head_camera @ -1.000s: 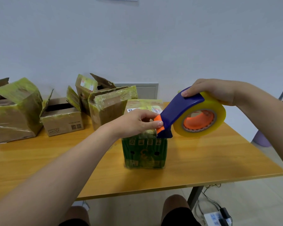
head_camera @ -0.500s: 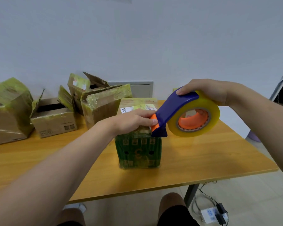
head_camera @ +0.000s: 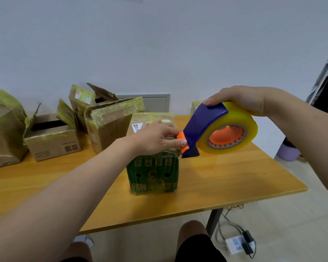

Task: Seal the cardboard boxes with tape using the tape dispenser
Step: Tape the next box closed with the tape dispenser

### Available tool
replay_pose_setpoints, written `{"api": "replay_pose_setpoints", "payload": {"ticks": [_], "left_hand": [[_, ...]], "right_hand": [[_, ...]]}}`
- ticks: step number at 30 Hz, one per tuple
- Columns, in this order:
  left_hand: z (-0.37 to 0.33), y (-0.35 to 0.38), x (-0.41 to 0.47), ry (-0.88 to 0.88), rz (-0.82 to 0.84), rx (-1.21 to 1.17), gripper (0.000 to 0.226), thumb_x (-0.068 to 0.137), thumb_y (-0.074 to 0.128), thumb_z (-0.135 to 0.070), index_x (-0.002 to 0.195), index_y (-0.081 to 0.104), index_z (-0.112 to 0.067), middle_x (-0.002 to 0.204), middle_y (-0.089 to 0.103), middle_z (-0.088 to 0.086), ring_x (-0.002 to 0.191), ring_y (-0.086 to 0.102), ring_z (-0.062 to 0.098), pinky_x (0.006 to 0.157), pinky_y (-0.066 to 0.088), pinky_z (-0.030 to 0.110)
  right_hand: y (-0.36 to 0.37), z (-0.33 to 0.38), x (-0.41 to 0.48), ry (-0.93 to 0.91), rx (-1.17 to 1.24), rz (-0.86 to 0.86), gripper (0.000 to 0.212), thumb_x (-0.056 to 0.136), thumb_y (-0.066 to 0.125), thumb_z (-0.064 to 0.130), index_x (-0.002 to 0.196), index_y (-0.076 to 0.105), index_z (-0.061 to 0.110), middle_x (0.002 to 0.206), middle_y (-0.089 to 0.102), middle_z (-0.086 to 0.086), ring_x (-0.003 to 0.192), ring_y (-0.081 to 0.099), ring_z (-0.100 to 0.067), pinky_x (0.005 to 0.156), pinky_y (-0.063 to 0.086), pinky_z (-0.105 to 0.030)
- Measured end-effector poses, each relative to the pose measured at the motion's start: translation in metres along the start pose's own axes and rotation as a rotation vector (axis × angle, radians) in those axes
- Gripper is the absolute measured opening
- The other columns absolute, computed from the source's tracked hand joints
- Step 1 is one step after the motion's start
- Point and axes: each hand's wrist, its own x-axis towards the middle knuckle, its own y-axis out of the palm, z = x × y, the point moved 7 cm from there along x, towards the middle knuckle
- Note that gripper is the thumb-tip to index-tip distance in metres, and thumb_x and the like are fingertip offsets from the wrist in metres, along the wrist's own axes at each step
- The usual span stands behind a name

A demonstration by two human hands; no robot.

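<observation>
A small green printed box (head_camera: 152, 174), wrapped in clear tape, stands near the front of the wooden table (head_camera: 225, 176). My left hand (head_camera: 155, 137) rests on its top. Thumb and fingers pinch at the orange tip of the tape dispenser (head_camera: 203, 125), where the tape end comes off; the clear tape itself is hard to make out. My right hand (head_camera: 240, 99) grips the dispenser from above, over its blue handle and the big yellowish tape roll (head_camera: 240, 118). The dispenser hangs just right of the box's top edge.
Behind the green box stands a taped box with a white label (head_camera: 151, 118). To the left are several cardboard boxes with open flaps: (head_camera: 53, 142), (head_camera: 112, 129), (head_camera: 4, 129). A power strip (head_camera: 235, 244) lies on the floor, and a purple pot (head_camera: 290, 152) stands at the right.
Both hands keep the same hold and place at the box top. Only the view has swayed a little.
</observation>
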Motion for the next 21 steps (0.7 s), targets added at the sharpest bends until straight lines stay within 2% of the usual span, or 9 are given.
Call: {"api": "replay_pose_setpoints", "payload": {"ticks": [2, 4, 7, 9, 11, 16, 19, 21], "left_hand": [[0.0, 0.001, 0.005, 0.008, -0.014, 0.057, 0.043, 0.083, 0.039, -0.08, 0.104, 0.064, -0.053, 0.118, 0.055, -0.021, 0.117, 0.036, 0.012, 0.104, 0.026, 0.048], [0.0, 0.003, 0.008, 0.006, -0.015, 0.089, 0.048, 0.082, 0.037, -0.081, 0.108, 0.065, -0.052, 0.122, 0.053, -0.018, 0.117, 0.034, 0.01, 0.105, 0.025, 0.047], [0.004, 0.005, 0.008, -0.006, -0.001, 0.191, 0.068, 0.085, 0.03, -0.081, 0.129, 0.065, -0.042, 0.142, 0.043, -0.013, 0.127, 0.029, 0.011, 0.111, 0.023, 0.048], [0.006, 0.006, 0.008, -0.023, 0.018, 0.226, 0.077, 0.086, 0.027, -0.081, 0.144, 0.055, -0.039, 0.157, 0.036, -0.014, 0.143, 0.023, 0.015, 0.114, 0.019, 0.051], [0.005, 0.007, 0.009, -0.044, 0.038, 0.234, 0.082, 0.084, 0.026, -0.082, 0.149, 0.05, -0.038, 0.162, 0.035, -0.016, 0.148, 0.019, 0.017, 0.114, 0.016, 0.052], [0.003, 0.007, 0.014, -0.062, 0.019, 0.241, 0.079, 0.078, 0.028, -0.088, 0.135, 0.061, -0.044, 0.155, 0.041, -0.016, 0.145, 0.023, 0.02, 0.116, 0.019, 0.057], [0.004, 0.008, 0.016, -0.06, 0.016, 0.219, 0.071, 0.079, 0.03, -0.088, 0.126, 0.064, -0.046, 0.154, 0.042, -0.016, 0.144, 0.024, 0.02, 0.115, 0.02, 0.058], [0.007, 0.007, 0.014, -0.058, 0.008, 0.191, 0.07, 0.08, 0.033, -0.088, 0.13, 0.061, -0.048, 0.156, 0.042, -0.016, 0.146, 0.023, 0.02, 0.116, 0.018, 0.057]], "right_hand": [[-0.002, -0.002, -0.003, 0.01, -0.008, -0.004, 0.046, 0.068, 0.067, 0.049, 0.101, 0.072, 0.017, 0.085, 0.078, -0.005, 0.069, 0.073, -0.02, 0.07, 0.054, -0.035], [-0.003, -0.003, -0.004, 0.014, -0.015, -0.013, 0.046, 0.069, 0.067, 0.049, 0.102, 0.071, 0.018, 0.085, 0.078, -0.004, 0.07, 0.073, -0.021, 0.072, 0.054, -0.035], [-0.002, -0.001, -0.004, 0.021, -0.04, -0.012, 0.051, 0.069, 0.066, 0.051, 0.107, 0.071, 0.017, 0.091, 0.079, -0.006, 0.073, 0.074, -0.021, 0.072, 0.056, -0.036], [0.0, 0.001, -0.005, 0.022, -0.063, -0.006, 0.053, 0.069, 0.066, 0.052, 0.108, 0.071, 0.017, 0.094, 0.079, -0.006, 0.073, 0.075, -0.02, 0.071, 0.056, -0.035], [0.0, 0.001, -0.007, 0.021, -0.076, -0.018, 0.05, 0.07, 0.065, 0.051, 0.107, 0.071, 0.018, 0.091, 0.079, -0.004, 0.072, 0.074, -0.019, 0.07, 0.056, -0.035], [-0.004, -0.004, -0.013, 0.025, -0.085, -0.033, 0.04, 0.07, 0.065, 0.047, 0.097, 0.072, 0.017, 0.082, 0.078, -0.003, 0.066, 0.073, -0.017, 0.071, 0.055, -0.035], [-0.006, -0.004, -0.014, 0.018, -0.11, -0.068, 0.023, 0.086, 0.066, 0.039, 0.093, 0.069, 0.018, 0.078, 0.077, 0.0, 0.063, 0.071, -0.015, 0.066, 0.056, -0.032], [-0.007, 0.0, -0.014, 0.011, -0.154, -0.106, 0.017, 0.095, 0.063, 0.034, 0.089, 0.068, 0.019, 0.076, 0.076, 0.0, 0.066, 0.069, -0.016, 0.066, 0.055, -0.03]]}}
